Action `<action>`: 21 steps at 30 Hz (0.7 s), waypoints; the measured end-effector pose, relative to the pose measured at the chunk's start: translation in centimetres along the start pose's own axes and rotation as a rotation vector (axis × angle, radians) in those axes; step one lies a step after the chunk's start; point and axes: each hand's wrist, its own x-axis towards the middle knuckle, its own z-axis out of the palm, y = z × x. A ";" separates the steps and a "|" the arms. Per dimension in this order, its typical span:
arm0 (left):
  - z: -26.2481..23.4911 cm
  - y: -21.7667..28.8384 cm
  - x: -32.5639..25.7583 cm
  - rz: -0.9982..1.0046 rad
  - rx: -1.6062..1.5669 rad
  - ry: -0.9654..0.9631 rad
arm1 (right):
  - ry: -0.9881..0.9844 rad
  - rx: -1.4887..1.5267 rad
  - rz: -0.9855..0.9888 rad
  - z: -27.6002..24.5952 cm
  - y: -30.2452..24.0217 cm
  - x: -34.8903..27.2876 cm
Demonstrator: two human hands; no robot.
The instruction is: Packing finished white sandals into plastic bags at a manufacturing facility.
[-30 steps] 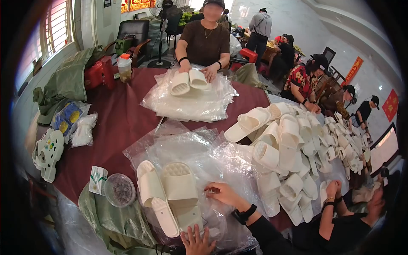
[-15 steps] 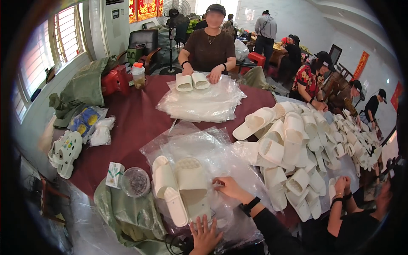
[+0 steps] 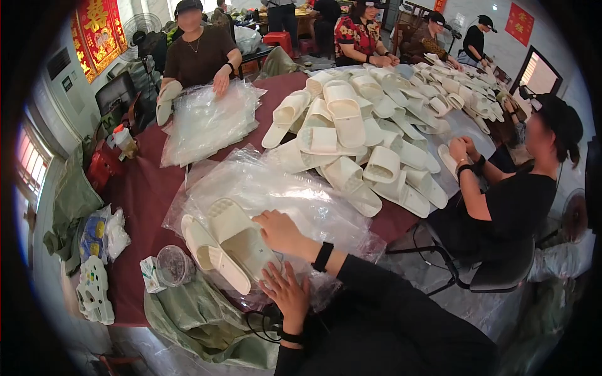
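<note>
A pair of cream slide slippers (image 3: 239, 241) lies side by side on a stack of clear plastic bags (image 3: 320, 200), toes pointing away from me. The left slipper is tipped partly over on its side against the other. My left hand (image 3: 288, 296) rests spread and open at the heel of the right slipper, holding nothing. Against that slipper's right side, by its strap, is my right hand (image 3: 282, 233) with fingers bent inward. Its fingertips are hidden, so whether they pinch the slipper edge or bag film does not show.
Loose cream slippers (image 3: 345, 122) pile up at the right. Across the table a person handles a slipper (image 3: 165, 103) beside more bags (image 3: 213, 119). A round clear tub (image 3: 174, 266), small carton (image 3: 151, 274) and green woven sack (image 3: 200, 307) sit at near left. A person sits at the right.
My view has swung to the right. My right hand has moved in from the bags to the slipper's side. My left hand stays spread near the heel. The person opposite has lifted a slipper aside.
</note>
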 end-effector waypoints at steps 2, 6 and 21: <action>-0.1 0.0 0.0 0.005 -0.013 0.030 | -0.043 0.004 0.056 0.4 -2.6 -0.7; 0.8 -0.9 -0.8 0.046 0.078 -0.025 | -0.154 0.074 0.119 5.2 -4.5 -1.0; 1.7 -1.0 -0.7 0.150 -0.132 0.182 | -0.027 0.168 0.071 10.7 -6.3 1.7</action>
